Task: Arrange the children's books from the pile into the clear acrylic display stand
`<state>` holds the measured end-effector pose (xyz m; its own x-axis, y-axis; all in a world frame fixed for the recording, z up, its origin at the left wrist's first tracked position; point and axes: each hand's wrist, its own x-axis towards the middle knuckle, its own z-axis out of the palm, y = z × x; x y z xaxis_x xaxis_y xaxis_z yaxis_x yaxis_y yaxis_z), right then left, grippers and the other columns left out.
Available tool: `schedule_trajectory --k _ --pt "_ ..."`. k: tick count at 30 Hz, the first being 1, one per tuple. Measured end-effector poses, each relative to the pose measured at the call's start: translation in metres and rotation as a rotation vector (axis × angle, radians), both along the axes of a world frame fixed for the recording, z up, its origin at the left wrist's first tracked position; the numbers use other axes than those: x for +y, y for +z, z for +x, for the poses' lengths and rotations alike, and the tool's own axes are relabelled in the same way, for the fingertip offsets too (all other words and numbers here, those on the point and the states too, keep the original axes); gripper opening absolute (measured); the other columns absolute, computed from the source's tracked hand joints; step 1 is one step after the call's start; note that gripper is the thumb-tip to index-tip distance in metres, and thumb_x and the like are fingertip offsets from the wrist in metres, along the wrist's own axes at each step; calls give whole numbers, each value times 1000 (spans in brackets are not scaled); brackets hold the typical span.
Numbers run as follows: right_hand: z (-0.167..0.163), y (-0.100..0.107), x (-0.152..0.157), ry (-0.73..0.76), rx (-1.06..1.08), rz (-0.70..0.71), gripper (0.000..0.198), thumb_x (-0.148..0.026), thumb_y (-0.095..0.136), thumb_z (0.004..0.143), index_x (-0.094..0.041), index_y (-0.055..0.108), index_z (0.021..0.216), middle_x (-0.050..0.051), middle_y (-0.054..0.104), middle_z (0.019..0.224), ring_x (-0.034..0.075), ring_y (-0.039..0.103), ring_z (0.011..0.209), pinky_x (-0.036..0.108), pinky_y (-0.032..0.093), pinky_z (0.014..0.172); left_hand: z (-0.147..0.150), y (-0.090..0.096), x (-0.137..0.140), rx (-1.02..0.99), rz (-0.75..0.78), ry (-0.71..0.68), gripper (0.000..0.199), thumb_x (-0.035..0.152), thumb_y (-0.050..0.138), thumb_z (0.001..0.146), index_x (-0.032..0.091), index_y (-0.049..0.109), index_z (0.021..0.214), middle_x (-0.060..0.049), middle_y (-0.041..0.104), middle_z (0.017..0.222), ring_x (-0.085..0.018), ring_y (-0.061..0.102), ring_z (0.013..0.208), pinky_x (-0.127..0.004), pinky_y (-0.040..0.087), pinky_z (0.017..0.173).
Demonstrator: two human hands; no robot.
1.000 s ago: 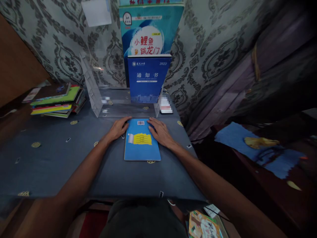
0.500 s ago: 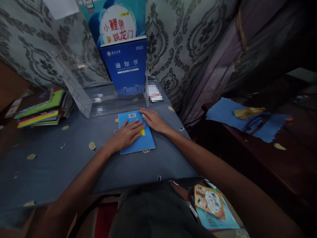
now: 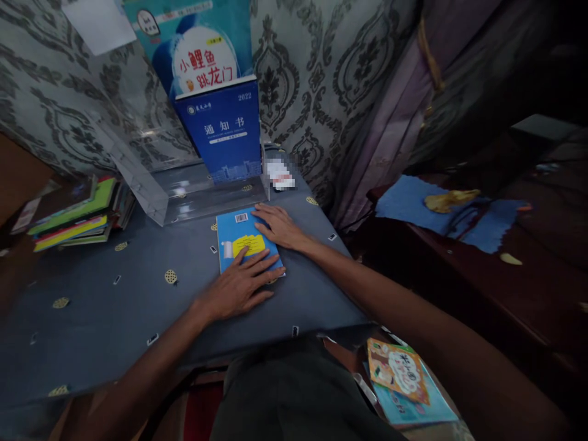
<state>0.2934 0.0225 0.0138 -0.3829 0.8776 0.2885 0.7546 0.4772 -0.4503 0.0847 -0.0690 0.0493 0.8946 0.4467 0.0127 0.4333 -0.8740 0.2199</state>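
A blue book point(image 3: 229, 228) lies flat on the grey patterned tablecloth, with a barcode and a yellow patch facing up. Across its lower part rests my left hand point(image 3: 243, 282), fingers spread, the palm partly past the near edge. My right hand point(image 3: 278, 226) lies on the book's upper right side, fingers stretched out over the edge. Just behind the book stands a clear plastic rack point(image 3: 211, 208). It holds a dark blue booklet point(image 3: 225, 131) marked 2022, upright in front of a teal picture book point(image 3: 202, 49).
A stack of books point(image 3: 78, 214) lies at the table's left. Below the table's front edge, by my legs, are an orange book point(image 3: 397, 373) and a teal book point(image 3: 413, 410). To the right, a dark red surface point(image 3: 528, 300) bears a blue cloth point(image 3: 399, 202).
My left hand has slid toward me down the book, uncovering the yellow patch. My right hand stays at the upper right side. The view has shifted slightly.
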Motion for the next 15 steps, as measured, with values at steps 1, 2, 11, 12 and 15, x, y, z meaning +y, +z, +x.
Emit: schedule_trajectory --k 1,2,11,12,15 --pt "0 1 -2 0 -4 8 45 -33 47 101 -17 58 142 13 52 154 25 43 146 49 32 121 0 0 -1 2 4 1 52 43 43 105 31 39 155 -6 38 163 -25 26 155 -57 17 126" --pt "-1 2 -4 1 -8 14 45 -33 48 101 -17 58 141 13 52 153 26 44 146 49 33 121 0 0 -4 5 7 -1 52 44 44 104 31 39 155 -6 38 163 -25 26 155 -57 17 126" --pt "-3 4 -51 80 -32 25 47 -33 52 99 -14 58 141 17 52 153 30 43 146 53 36 119 -8 0 -52 18 19 -25 70 57 57 96 27 37 155 -9 40 162 -28 29 154 -59 19 126" --pt "-3 4 -58 91 -29 31 47 -33 52 99 -14 58 141 17 52 153 30 43 146 55 36 119 -8 0 -58 23 25 -28 71 58 58 95 26 37 155 -10 40 162 -29 30 154 -59 20 126" --pt "-2 1 -78 117 -13 35 48 -35 51 99 -16 56 143 18 51 153 31 42 146 58 37 117 -11 0 -79 40 59 -43 70 53 60 95 25 36 156 -10 41 161 -29 31 153 -58 24 125"
